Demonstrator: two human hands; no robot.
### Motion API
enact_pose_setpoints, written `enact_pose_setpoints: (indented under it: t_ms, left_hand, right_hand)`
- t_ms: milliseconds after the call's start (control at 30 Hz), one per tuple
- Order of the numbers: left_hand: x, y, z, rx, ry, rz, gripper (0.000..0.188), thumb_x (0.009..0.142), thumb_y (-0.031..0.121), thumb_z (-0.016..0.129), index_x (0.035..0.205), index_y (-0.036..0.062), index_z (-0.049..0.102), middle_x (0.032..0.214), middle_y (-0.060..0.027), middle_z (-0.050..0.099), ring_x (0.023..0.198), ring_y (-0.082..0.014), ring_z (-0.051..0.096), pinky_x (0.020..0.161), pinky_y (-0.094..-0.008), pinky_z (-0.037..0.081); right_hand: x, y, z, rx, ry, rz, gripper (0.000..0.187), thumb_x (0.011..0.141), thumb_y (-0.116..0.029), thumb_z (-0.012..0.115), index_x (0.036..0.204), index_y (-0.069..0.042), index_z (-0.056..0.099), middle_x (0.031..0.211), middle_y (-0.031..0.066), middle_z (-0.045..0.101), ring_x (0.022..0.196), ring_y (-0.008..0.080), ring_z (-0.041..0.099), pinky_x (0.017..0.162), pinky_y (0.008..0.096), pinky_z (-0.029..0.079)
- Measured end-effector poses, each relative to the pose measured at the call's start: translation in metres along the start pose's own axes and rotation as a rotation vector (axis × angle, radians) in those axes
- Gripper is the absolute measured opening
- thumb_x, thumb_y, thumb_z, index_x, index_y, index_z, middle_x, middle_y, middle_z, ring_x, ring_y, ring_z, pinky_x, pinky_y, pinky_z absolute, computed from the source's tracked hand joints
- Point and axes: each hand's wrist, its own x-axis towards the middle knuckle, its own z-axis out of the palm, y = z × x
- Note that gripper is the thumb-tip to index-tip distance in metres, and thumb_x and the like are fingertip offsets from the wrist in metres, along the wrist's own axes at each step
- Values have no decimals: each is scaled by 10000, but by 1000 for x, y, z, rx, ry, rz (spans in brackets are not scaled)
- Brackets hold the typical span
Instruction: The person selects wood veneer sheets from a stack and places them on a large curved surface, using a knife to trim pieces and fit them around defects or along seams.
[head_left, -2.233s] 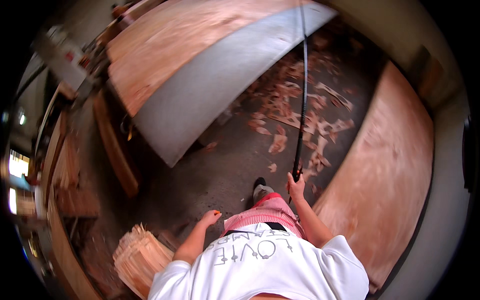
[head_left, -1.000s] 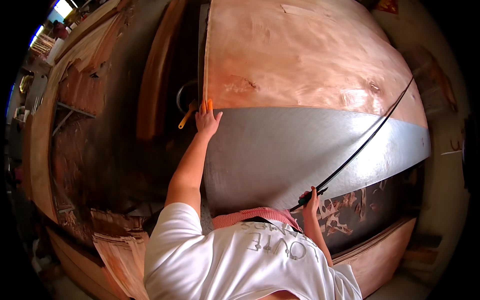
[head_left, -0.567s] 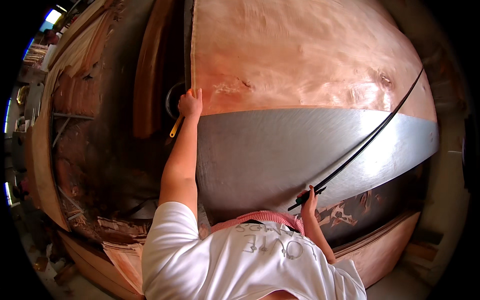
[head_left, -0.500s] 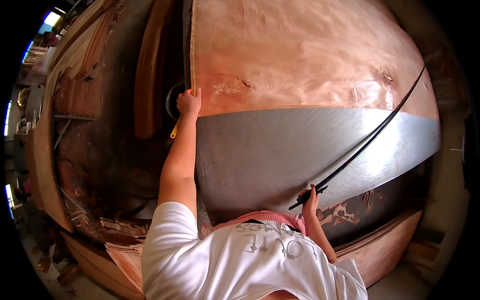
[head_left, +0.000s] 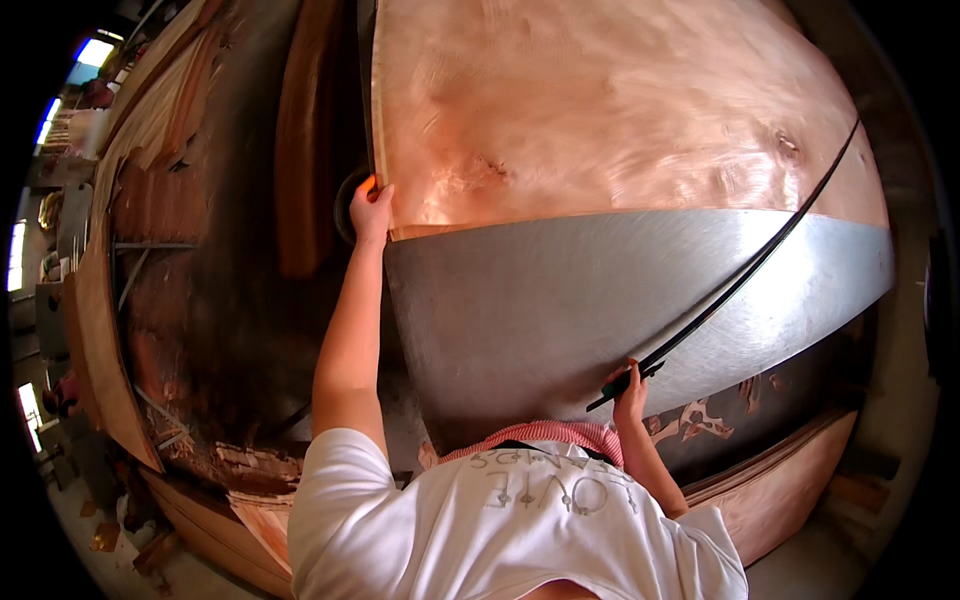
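Wood sheet (head_left: 620, 110), edge best held flat: left hand (head_left: 371, 213) curled there, grip unclear; right hand (head_left: 629, 396) grasping black rod (head_left: 701, 318).

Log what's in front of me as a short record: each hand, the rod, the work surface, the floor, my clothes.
Left hand: at the wood sheet's left edge, by its near corner; firmness of grip unclear
Right hand: closed around the handle end of the black rod
Rod: long, thin, slanting up to the right over the metal top; contact unclear
Surface: reddish-tan wood sheet, with grey metal showing along its near side
Floor: wood scraps at right
Clothes: white shirt, red-and-white striped apron
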Motion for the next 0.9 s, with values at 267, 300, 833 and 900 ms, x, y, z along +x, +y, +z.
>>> enact_pose_setpoints:
  t_ms: [267,300,833,900]
  left_hand:
    - [-69,-13,-53,126,-386,-250,149,786,155,636,755,31,558,675,6,550,604,-83,502,561,-240,426]
    - [-90,-15,-57,105,-450,-360,159,793,161,628,728,42,546,637,-2,538,529,-91,493,479,-251,423]
    - [-316,-26,-65,554,-1253,-598,417,867,396,508,800,6,637,691,-71,654,571,-138,628,551,-271,498]
    - [-298,-19,-64,614,-1278,-544,444,865,423,489,766,15,633,688,-64,655,569,-139,629,566,-274,491]
  right_hand:
    - [-38,-36,51,144,16,-50,259,912,-275,459,1084,-81,441,686,66,492,561,185,518,521,313,451]
    - [-44,-45,60,164,3,-56,260,913,-275,455,1085,-80,442,689,67,491,560,186,517,520,312,450]
    - [-47,-52,77,203,-102,-43,267,915,-275,448,1088,-72,455,728,68,516,622,190,531,537,305,467]
    - [-34,-38,70,89,-135,-47,243,930,-248,416,1096,-71,431,787,101,557,693,228,591,557,320,508]
